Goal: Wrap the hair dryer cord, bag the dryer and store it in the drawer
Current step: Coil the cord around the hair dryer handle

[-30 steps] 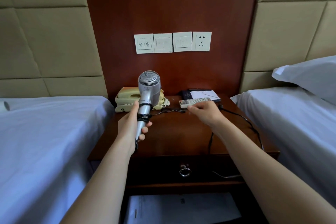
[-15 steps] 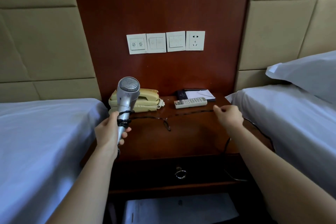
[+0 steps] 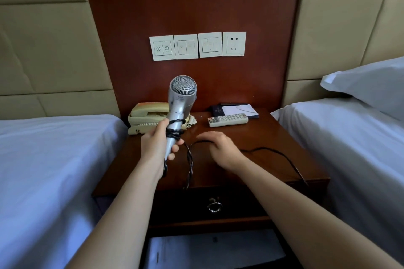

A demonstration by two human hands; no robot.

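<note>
Swinging back from the right, the right hand (image 3: 220,150) pinches the slack cord (image 3: 273,150) over the table (image 3: 273,131) beside the upright dryer (image 3: 180,102) gripped by the left hand (image 3: 156,144), probably readying another turn round its handle.

No word or number can be read. The silver hair dryer (image 3: 181,98) carries a small dark marking and the white remote control (image 3: 228,119) has button labels, all too small to make out. The leftmost white wall switch plate (image 3: 161,48) shows two round symbols, one crossed by a slash.
</note>
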